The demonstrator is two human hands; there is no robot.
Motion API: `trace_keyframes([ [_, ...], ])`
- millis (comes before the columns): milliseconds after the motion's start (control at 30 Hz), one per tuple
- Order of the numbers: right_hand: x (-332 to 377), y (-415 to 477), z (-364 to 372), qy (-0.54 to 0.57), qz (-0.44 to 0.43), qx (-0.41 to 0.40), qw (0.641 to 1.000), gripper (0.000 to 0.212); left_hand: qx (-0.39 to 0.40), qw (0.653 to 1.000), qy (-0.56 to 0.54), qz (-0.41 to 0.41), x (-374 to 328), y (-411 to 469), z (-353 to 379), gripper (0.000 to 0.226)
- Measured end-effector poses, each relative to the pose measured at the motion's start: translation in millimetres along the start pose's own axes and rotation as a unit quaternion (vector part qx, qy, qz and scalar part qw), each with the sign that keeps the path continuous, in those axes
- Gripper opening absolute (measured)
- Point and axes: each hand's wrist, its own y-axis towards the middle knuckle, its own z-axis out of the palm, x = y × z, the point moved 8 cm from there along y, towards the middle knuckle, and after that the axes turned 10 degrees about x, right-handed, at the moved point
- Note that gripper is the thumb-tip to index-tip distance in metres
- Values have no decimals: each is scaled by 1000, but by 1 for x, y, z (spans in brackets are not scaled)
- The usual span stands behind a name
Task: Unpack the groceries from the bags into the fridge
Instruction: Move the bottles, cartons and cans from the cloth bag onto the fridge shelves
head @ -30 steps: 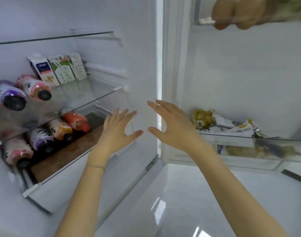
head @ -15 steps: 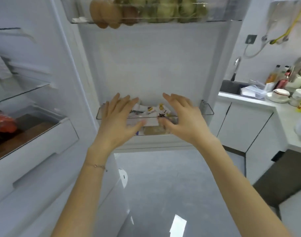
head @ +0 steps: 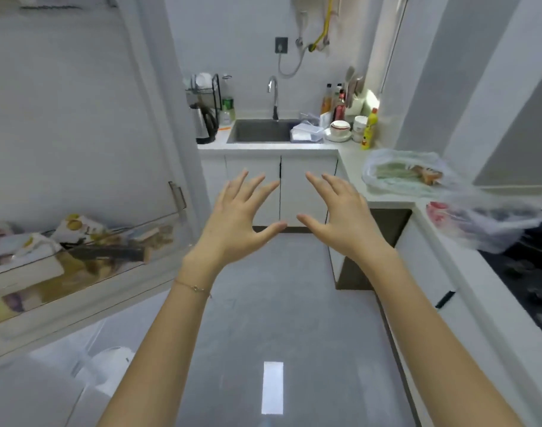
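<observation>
Two clear plastic grocery bags lie on the bench [head: 352, 158] to my right. The far bag [head: 408, 175] holds something pale green with a brown item at one end. The near bag [head: 491, 229] is blurred, shows something red, and reaches over the edge of the black hob [head: 528, 272]. The two lie near each other, and I touch neither.

The fridge door [head: 78, 118] stands open on my left. Its door shelf [head: 78, 272] is crowded with packets I can't make out through the blur.

My left hand [head: 235, 220] and right hand [head: 340, 220] are raised in front of me above the floor [head: 279, 303], between the door and the bench, backs toward me. Both have fingers spread and nearly straight, thumbs pointing at each other without touching, and they hold nothing. A thin bracelet [head: 192, 286] sits on my left wrist.

Further off, the bench turns the corner to a sink [head: 263, 131] with a tap [head: 274, 94]. A kettle [head: 205, 123] stands to its left, and bottles [head: 340, 107] and bowls [head: 340, 129] to its right.
</observation>
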Motion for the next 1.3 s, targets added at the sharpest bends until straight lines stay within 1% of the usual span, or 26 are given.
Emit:
trace_keyframes([
  [100,-57,0,-13,-19,54,-13,998,73,24,999,-21,41,-21,56,34,71],
  [300,-158,16,-33,-41,167,-32,985,73,75,991,-23,112,-52,169,92,72],
  [567,-258,65,-53,-49,261,-65,962,72,104,973,-37,204,-84,308,143,70],
  [667,-290,79,-54,-52,285,-64,955,72,118,967,-34,223,-90,348,166,78],
  [767,-330,91,-53,-44,308,-62,948,73,130,964,-32,232,-95,386,192,84],
  [900,-379,107,-51,-36,317,-55,946,73,144,961,-35,233,-102,432,223,83],
  [1067,-457,141,-57,-31,327,-41,943,71,153,962,-18,226,-119,503,266,81],
  [1300,-553,194,-66,-19,312,7,950,74,170,967,5,188,-132,590,310,84],
])
